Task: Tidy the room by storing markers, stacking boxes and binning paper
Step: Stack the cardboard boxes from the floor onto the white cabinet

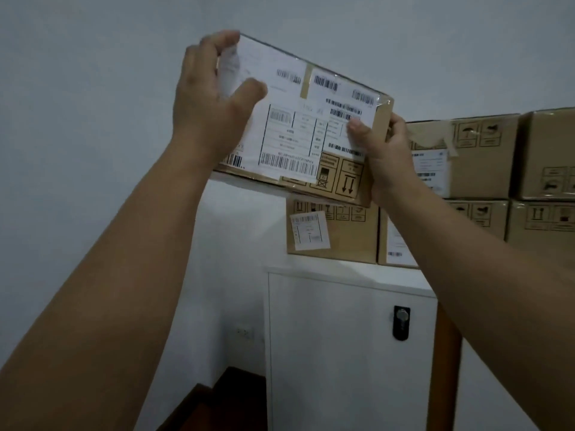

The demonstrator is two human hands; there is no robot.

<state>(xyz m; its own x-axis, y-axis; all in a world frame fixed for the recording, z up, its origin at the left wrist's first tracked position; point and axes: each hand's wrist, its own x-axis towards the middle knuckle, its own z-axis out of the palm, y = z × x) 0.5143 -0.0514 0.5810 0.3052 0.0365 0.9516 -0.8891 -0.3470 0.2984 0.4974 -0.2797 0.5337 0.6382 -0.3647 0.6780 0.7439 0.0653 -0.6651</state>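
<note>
I hold a brown cardboard box (339,178) covered with white shipping labels up high, tilted down to the right. My left hand (211,101) grips its upper left corner, fingers curled over the edge. My right hand (385,157) clamps its right end, thumb pressed on the label face. The box hangs just above a lower cardboard box (348,237) that stands on the white cabinet. No markers or paper show.
Several stacked cardboard boxes (485,157) fill the cabinet top to the right. The white cabinet (336,353) has a black lock handle (401,321). A pale wall is behind, with a socket (242,331) low down. A dark wooden surface (224,399) lies below left.
</note>
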